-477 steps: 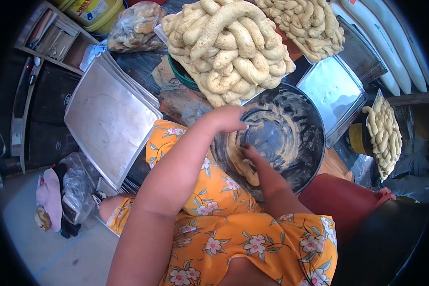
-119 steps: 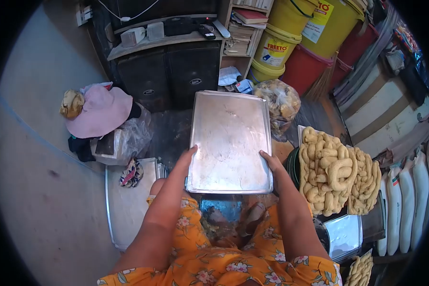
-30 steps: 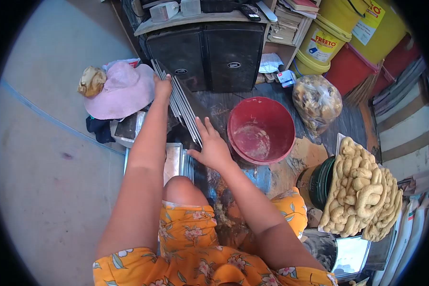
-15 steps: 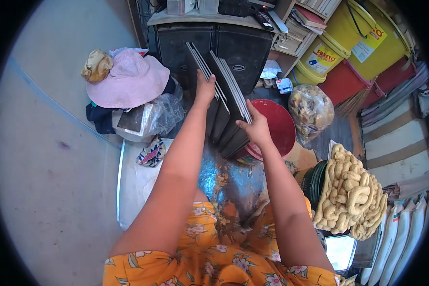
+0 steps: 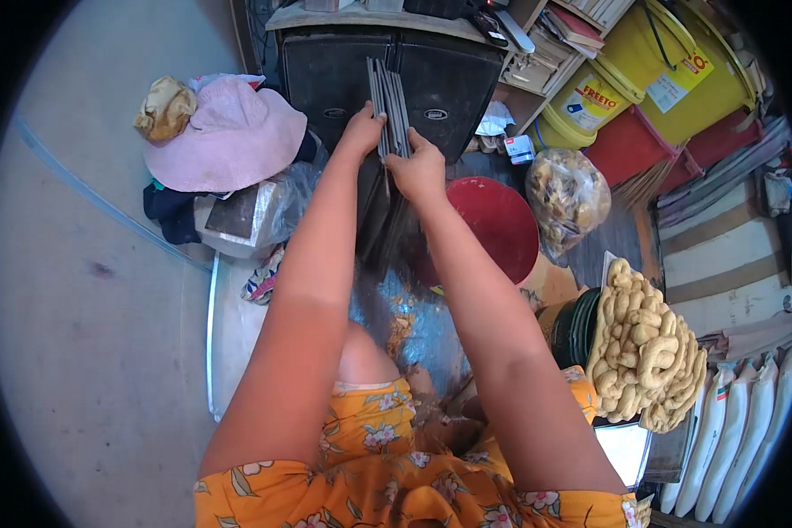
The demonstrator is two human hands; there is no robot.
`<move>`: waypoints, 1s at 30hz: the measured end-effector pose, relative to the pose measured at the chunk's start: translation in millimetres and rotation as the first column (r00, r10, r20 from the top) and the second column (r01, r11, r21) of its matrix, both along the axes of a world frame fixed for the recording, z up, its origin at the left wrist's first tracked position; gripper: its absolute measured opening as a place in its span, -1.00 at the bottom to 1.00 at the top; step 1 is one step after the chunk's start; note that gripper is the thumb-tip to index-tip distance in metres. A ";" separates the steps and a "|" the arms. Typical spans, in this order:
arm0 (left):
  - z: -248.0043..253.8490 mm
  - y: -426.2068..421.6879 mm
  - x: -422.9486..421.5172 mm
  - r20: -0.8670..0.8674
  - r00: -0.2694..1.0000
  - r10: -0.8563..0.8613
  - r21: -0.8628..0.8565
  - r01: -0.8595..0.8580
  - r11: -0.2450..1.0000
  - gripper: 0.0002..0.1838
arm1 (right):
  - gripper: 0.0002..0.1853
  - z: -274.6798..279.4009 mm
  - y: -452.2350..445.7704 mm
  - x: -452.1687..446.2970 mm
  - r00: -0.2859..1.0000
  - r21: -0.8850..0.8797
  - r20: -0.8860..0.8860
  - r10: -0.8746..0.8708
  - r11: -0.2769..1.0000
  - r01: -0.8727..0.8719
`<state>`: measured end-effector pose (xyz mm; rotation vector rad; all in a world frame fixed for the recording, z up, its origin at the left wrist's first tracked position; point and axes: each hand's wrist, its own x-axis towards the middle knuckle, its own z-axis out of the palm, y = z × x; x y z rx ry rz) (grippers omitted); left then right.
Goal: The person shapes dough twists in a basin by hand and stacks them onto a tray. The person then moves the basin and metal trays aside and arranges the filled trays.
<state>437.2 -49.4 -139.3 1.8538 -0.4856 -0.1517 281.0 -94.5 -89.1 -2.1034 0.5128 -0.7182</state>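
Note:
A bundle of thin, dark baking trays [image 5: 385,88] stands on edge in front of me, pressed together. Along its left side, my left hand [image 5: 363,134] is closed on the upper edges. My right hand [image 5: 420,167] grips the same bundle from the right, thumb and fingers near the tray rims. The trays' lower ends are blurred above the floor. Just right of them, below my right hand, sits a red bucket [image 5: 493,224], partly hidden by my right forearm.
Black speakers [image 5: 462,88] stand behind the trays. At left lie a pink hat [image 5: 229,136] and plastic-wrapped things. A clear bag [image 5: 568,198], yellow buckets [image 5: 590,101] and a shelf [image 5: 541,75] are at right. Nearer are piled twisted dough pieces [image 5: 647,343] and white sacks [image 5: 735,440].
The two separated groups of trays have come together into one narrow bundle. My right hand has moved up and left, closer to my left hand.

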 end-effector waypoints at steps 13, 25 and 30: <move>6.0 67.1 21.4 0.070 0.993 -0.090 0.444 0.049 0.895 -0.28 | -0.08 -46.0 103.4 13.4 0.971 0.237 -0.033 0.236 0.946 -0.222; 22.2 107.5 -10.7 0.532 0.823 -0.198 0.781 -0.386 0.491 -0.21 | -0.22 11.2 -42.8 -201.7 0.513 0.234 -0.511 0.690 0.686 -0.689; 76.7 35.4 -165.3 0.570 0.753 -0.328 0.447 0.051 0.893 -0.44 | -0.70 29.2 -84.5 -305.9 0.937 -0.185 -0.255 0.240 0.939 -0.290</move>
